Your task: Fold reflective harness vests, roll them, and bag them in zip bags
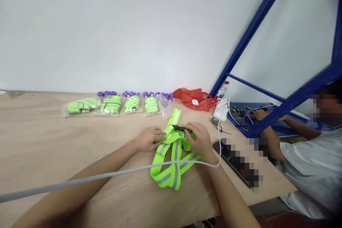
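A neon yellow-green reflective strap harness (173,156) with grey bands lies on the wooden table (53,149) in front of me. My left hand (148,138) rests on its upper left part, fingers curled and pinching the strap. My right hand (199,137) grips the upper right part near a small dark buckle (178,127). The harness's lower loops trail toward me.
Several bagged harnesses (112,105) lie in a row near the wall, with purple pieces (133,93) behind and a red plastic bag (195,98) beside them. A grey cable (107,175) crosses my arms. A phone (235,162) lies at right. A seated person (307,149) works beside a blue frame (256,17).
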Motion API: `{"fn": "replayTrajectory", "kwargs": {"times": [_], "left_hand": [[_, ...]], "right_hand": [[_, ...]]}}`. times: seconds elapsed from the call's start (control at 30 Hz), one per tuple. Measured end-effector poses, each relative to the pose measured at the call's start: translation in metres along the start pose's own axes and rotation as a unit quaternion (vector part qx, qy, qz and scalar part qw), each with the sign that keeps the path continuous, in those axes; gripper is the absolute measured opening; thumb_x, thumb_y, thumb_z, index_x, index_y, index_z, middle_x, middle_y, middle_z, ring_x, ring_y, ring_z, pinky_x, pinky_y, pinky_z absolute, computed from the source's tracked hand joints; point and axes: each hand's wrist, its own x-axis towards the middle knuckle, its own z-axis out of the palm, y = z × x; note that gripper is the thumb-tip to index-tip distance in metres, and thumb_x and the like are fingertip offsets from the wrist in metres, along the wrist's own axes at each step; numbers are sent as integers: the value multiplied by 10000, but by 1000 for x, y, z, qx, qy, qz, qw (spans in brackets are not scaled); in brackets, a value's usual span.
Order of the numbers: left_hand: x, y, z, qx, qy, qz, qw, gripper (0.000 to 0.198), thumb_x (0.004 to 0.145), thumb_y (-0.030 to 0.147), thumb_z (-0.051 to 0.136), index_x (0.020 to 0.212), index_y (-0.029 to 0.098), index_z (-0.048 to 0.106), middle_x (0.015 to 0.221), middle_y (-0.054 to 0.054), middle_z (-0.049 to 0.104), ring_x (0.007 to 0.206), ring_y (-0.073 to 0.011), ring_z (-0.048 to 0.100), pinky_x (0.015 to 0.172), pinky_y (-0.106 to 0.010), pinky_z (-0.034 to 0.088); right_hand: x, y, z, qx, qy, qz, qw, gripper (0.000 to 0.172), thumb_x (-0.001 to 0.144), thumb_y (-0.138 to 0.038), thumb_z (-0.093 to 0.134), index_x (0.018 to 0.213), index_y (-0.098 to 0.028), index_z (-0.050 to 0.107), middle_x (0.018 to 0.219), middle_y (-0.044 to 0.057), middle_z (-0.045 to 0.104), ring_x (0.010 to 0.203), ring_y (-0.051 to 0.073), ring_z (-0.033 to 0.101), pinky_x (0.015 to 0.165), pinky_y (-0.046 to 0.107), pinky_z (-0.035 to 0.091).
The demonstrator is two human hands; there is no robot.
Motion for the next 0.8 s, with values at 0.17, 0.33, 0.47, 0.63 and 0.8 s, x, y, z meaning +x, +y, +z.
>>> {"fn": "replayTrajectory", "kwargs": {"times": [0.17, 0.33, 0.47, 0.63, 0.8], "left_hand": [[-14, 15, -5, -27, 9, 25, 999, 269, 962, 232, 539, 1139, 241, 741, 1265, -43, 712, 1150, -239, 627, 1035, -389, 488], [-32, 23, -6, -27, 6, 31, 999, 276, 982, 269, 524, 1164, 240, 730, 1279, -55, 703, 1161, -245, 620, 1018, -384, 494], [-46, 25, -8, -9, 10, 45, 999, 316, 1019, 387, 489, 1181, 240, 717, 1282, -82, 692, 1120, -255, 612, 983, -385, 487], [-62, 36, -26, -22, -21, 16, 999, 326, 1020, 448, 491, 1180, 275, 717, 1234, -79, 674, 1135, -239, 591, 993, -343, 446], [-84, 53, -40, -17, -22, -18, 999, 349, 984, 518, 537, 1145, 270, 724, 1024, -56, 666, 967, -216, 622, 876, -300, 457]], "right_hand": [[-3, 2, 13, -1, -161, 62, 985, 313, 955, -364, 571, 1203, -203, 671, 1196, 111, 725, 1119, 302, 652, 997, 489, 462], [2, -2, 8, 20, -257, 116, 959, 284, 946, -353, 535, 1149, -265, 713, 1099, 57, 753, 1039, 266, 668, 924, 416, 473], [4, -10, 4, 43, -278, 115, 953, 270, 889, -318, 563, 1093, -274, 734, 1044, 41, 759, 976, 239, 666, 883, 359, 472], [1, -20, 10, 50, -281, 79, 955, 225, 779, -235, 604, 966, -241, 731, 898, 17, 740, 851, 223, 648, 798, 339, 460], [0, -27, 16, 95, -283, 46, 953, 266, 733, -180, 628, 976, -220, 730, 952, 37, 742, 873, 236, 646, 806, 361, 485]]}}
